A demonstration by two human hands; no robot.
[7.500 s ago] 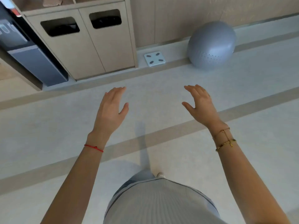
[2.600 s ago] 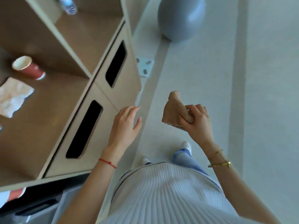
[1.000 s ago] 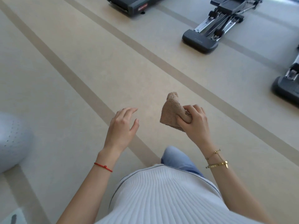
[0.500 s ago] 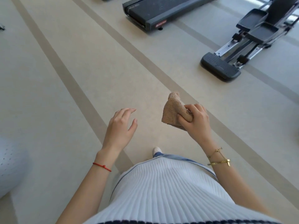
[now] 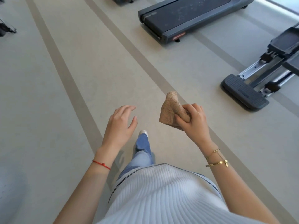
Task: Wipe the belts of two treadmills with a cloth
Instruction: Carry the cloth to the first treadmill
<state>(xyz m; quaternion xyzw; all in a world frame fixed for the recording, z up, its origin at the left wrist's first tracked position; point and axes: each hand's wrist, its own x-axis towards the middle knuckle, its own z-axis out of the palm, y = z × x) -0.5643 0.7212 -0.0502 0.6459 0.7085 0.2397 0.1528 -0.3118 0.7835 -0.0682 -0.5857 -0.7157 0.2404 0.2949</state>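
Note:
My right hand (image 5: 193, 120) grips a crumpled tan cloth (image 5: 169, 109) at chest height, fingers curled round its lower part. To its left hovers my left hand (image 5: 120, 123), fingers relaxed and spread, holding nothing. A dark treadmill (image 5: 163, 32) lies on the floor ahead to the upper right, its black belt (image 5: 187, 13) marked with pale smudges. The rear corner of a second treadmill (image 5: 123, 0) shows at the top edge. Both hands are well short of the treadmills.
An elliptical machine (image 5: 246, 92) with grey foot pedals stands at the right. Dark equipment (image 5: 5, 29) pokes in at the upper left. A grey exercise ball (image 5: 11, 196) sits at the lower left. My leg (image 5: 143, 147) steps forward over striped beige floor.
The view has swung from the cabinet to the gym floor and nearer the treadmill, which now sits larger. My right hand took the cloth and keeps holding it; my left hand stays empty.

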